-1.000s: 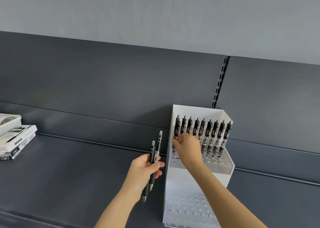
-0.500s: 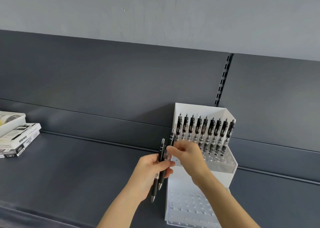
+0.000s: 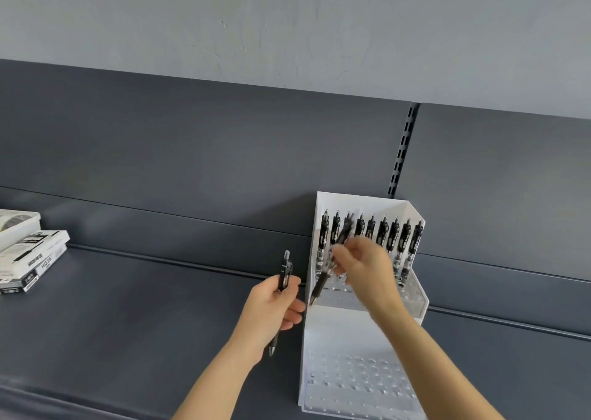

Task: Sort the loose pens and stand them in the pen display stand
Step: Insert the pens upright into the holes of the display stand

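Black, the tilted pen (image 3: 319, 287) is pinched between the curled fingers (image 3: 342, 259) of the right hand (image 3: 364, 269), its tip held low by the left wall of the white display stand (image 3: 335, 327). An upright pen (image 3: 285, 272) is clamped in the left hand (image 3: 271, 307) just outside that wall. A row of pens (image 3: 391, 237) is stood in the stand's back tier.

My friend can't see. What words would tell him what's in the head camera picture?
A person's right hand tilts a black pen over the upper tier of a white pen stand, where a row of black pens stands. The left hand holds a second pen upright beside the stand, above a dark shelf.
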Available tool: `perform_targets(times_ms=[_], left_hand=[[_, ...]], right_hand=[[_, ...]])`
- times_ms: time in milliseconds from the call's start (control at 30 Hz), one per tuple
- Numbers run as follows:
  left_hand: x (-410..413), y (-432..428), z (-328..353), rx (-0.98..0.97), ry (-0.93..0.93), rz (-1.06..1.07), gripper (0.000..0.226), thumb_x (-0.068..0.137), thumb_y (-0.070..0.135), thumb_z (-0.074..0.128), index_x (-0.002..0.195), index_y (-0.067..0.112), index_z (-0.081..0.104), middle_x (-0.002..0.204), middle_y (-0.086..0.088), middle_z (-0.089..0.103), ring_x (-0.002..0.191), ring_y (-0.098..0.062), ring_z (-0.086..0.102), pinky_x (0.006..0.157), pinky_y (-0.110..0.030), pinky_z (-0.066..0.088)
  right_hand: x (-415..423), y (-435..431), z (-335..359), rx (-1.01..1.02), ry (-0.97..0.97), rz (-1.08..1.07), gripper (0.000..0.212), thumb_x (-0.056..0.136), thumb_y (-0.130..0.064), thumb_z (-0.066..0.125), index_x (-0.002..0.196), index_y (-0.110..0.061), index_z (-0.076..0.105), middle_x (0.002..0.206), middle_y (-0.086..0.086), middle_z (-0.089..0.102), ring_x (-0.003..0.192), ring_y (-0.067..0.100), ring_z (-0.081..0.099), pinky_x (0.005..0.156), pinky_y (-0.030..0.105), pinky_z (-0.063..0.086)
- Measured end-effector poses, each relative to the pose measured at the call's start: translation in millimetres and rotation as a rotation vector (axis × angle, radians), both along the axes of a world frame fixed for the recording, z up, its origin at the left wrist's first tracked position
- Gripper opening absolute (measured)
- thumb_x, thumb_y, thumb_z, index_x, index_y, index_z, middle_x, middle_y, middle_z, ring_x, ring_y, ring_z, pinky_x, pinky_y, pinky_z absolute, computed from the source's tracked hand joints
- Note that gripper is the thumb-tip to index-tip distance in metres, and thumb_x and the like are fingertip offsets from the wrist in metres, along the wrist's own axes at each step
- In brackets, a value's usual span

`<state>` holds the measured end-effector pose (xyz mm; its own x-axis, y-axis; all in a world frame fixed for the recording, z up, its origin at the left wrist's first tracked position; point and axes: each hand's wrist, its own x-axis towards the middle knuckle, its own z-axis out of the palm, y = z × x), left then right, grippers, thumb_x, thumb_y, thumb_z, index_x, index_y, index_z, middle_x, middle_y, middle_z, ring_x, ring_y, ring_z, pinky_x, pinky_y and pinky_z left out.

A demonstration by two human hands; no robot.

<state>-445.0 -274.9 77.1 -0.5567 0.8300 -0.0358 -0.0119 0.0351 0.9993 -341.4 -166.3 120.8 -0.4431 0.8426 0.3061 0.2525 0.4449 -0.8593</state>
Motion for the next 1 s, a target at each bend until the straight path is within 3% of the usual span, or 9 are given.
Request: perform_targets(times_ms=[67,133,300,500,700,867,933,1000], left_hand=[[-3.3,-1.5,-3.5,0.001,0.031,0.028,0.013,0.097,0.022,0.047,0.098,0.024,0.060,0.054,0.002,0.045,0.044,-0.007,0.036,0.046,-0.023,0.033],[-4.4,-1.3,-6.9,-0.012,0.028,0.034,0.012,0.097,0.020,0.045,0.101,0.027,0.055,0.056,0.003,0.034,0.045,-0.006,0.027,0.044,-0.022,0.023],[-5.5,0.4,-8.5,-0.034,0.058,0.014,0.008,0.095,0.008,0.037,0.098,0.014,0.041,0.063,-0.003,0.046,0.049,-0.009,0.033,0.052,-0.025,0.030],[-8.6,-3.1,-10.1,0.011,0.155,0.046,0.009,0.096,0.007,0.042,0.097,0.011,0.050,0.078,-0.005,0.059,0.060,-0.010,0.050,0.058,-0.020,0.046],[-11.0,-2.3,-14.7,0.050,0.133,0.100,0.016,0.092,0.004,0.051,0.093,0.017,0.061,0.086,-0.001,0.059,0.080,-0.011,0.058,0.069,-0.020,0.054],[-7.5,0.5,-13.7,0.076,0.135,0.133,0.019,0.088,0.003,0.056,0.088,0.020,0.064,0.082,-0.001,0.064,0.077,-0.014,0.059,0.065,-0.016,0.050],[-7.8,2.4,-14.2,0.084,0.141,0.147,0.017,0.087,0.002,0.058,0.091,0.017,0.065,0.082,-0.003,0.066,0.076,-0.014,0.061,0.066,-0.018,0.049],[-8.1,4.7,-15.5,0.090,0.137,0.159,0.015,0.085,0.001,0.060,0.095,0.011,0.065,0.083,-0.004,0.066,0.077,-0.016,0.063,0.069,-0.021,0.049]], right_hand=[[4.8,11.2,11.6,0.092,0.048,-0.120,0.012,0.092,-0.020,0.054,0.089,-0.009,0.058,0.082,0.008,0.067,0.074,0.022,0.063,0.059,0.028,0.047],[6.0,18.8,18.0,0.159,0.030,-0.186,0.010,0.093,-0.019,0.052,0.089,-0.010,0.055,0.081,0.006,0.064,0.074,0.023,0.061,0.055,0.021,0.041],[-4.4,26.3,10.4,0.256,-0.139,-0.203,0.017,0.094,-0.019,0.051,0.098,-0.003,0.055,0.080,0.003,0.058,0.072,0.020,0.053,0.065,0.029,0.041],[-20.5,24.0,-4.4,0.303,-0.364,-0.159,0.019,0.094,-0.021,0.049,0.095,-0.003,0.054,0.086,0.013,0.064,0.080,0.031,0.060,0.070,0.037,0.050],[-21.8,23.2,-9.6,0.232,-0.401,-0.161,0.020,0.092,-0.016,0.050,0.089,0.002,0.058,0.074,0.014,0.061,0.067,0.027,0.055,0.061,0.029,0.042],[-21.0,23.8,-10.4,0.196,-0.396,-0.149,0.018,0.091,-0.018,0.052,0.079,-0.005,0.055,0.062,0.003,0.051,0.057,0.019,0.047,0.051,0.027,0.036],[-15.7,22.2,-11.7,0.193,-0.376,-0.150,0.016,0.091,-0.020,0.055,0.080,-0.009,0.055,0.067,0.002,0.056,0.062,0.017,0.053,0.060,0.028,0.043],[-6.9,13.6,-13.8,0.193,-0.296,-0.154,0.014,0.090,-0.020,0.057,0.094,-0.008,0.060,0.084,0.005,0.065,0.077,0.019,0.062,0.075,0.031,0.052]])
